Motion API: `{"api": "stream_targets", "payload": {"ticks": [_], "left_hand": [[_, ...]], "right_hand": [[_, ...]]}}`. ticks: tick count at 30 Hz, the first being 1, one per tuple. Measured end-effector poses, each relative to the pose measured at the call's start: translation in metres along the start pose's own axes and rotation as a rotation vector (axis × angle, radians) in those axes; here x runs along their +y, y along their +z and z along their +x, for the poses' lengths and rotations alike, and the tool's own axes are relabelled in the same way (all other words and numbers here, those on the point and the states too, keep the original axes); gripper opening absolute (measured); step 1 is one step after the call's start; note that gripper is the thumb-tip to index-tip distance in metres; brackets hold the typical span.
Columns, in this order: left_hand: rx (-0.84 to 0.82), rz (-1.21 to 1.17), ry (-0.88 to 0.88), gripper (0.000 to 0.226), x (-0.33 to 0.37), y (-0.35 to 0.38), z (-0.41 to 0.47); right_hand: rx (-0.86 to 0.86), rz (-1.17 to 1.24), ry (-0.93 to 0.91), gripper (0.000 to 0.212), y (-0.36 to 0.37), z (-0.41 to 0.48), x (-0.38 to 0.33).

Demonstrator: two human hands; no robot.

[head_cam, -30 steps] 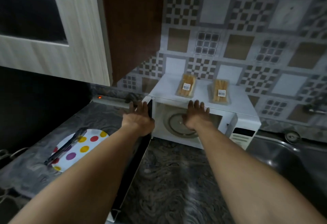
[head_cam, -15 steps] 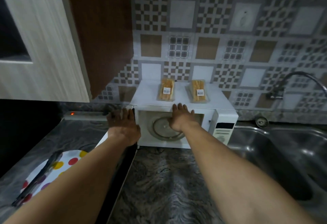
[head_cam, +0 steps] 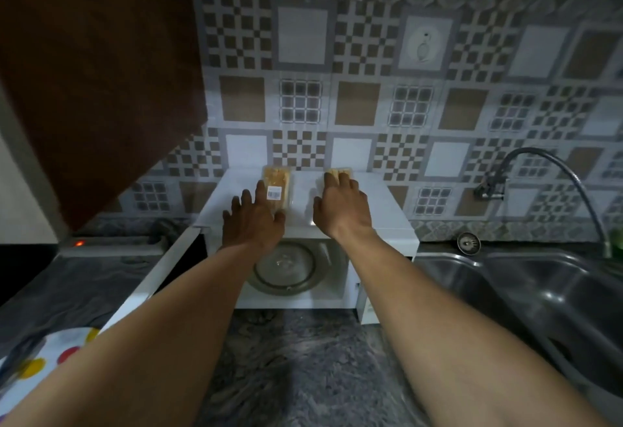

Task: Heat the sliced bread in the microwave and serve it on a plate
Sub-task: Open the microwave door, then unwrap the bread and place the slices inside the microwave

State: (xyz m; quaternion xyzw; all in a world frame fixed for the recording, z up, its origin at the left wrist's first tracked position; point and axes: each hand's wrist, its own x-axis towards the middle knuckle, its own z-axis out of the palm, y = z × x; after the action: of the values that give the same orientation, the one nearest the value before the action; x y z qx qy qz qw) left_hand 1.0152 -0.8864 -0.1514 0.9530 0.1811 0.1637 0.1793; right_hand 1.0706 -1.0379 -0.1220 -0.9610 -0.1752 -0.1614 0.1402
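A white microwave [head_cam: 384, 206] stands on the counter with its door [head_cam: 161, 275] swung open to the left and the bare glass turntable [head_cam: 286, 268] showing inside. Two clear packs of sliced bread lie on its top. My left hand [head_cam: 253, 221] rests with fingers spread beside the left bread pack [head_cam: 278, 180], thumb at its near end. My right hand [head_cam: 340, 204] lies over the right bread pack [head_cam: 332, 174], thumb on its left side, hiding most of it. A white plate with coloured dots [head_cam: 64, 349] sits at the lower left, partly behind my forearm.
A steel double sink [head_cam: 505, 288] with a curved faucet [head_cam: 546, 164] lies to the right. A power strip with a lit red switch [head_cam: 111, 243] runs along the wall on the left. A brown wall cabinet [head_cam: 84, 73] hangs above it. The counter [head_cam: 296, 359] is dark marbled stone.
Both hands rose from the microwave's open front to its top, the left away from the door edge. The view swung right, so the plate is mostly out of frame.
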Motion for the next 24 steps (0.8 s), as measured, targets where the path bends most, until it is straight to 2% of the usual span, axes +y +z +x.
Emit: {"api": "stream_targets", "payload": {"ticks": [6, 11, 18, 24], "left_hand": [[-0.021, -0.105, -0.088, 0.099, 0.018, 0.016, 0.039], [-0.031, -0.127, -0.135, 0.117, 0.025, 0.028, 0.062], [-0.001, -0.048, -0.192, 0.118, 0.035, 0.037, 0.067], [0.018, -0.067, -0.223, 0.119, 0.035, 0.032, 0.056]], "right_hand": [[-0.067, 0.080, 0.145, 0.089, 0.019, 0.034, 0.029], [-0.122, 0.186, 0.219, 0.108, 0.033, 0.053, 0.037], [-0.125, 0.251, 0.254, 0.109, 0.041, 0.063, 0.039], [-0.125, 0.280, 0.271, 0.101, 0.036, 0.059, 0.039]]}}
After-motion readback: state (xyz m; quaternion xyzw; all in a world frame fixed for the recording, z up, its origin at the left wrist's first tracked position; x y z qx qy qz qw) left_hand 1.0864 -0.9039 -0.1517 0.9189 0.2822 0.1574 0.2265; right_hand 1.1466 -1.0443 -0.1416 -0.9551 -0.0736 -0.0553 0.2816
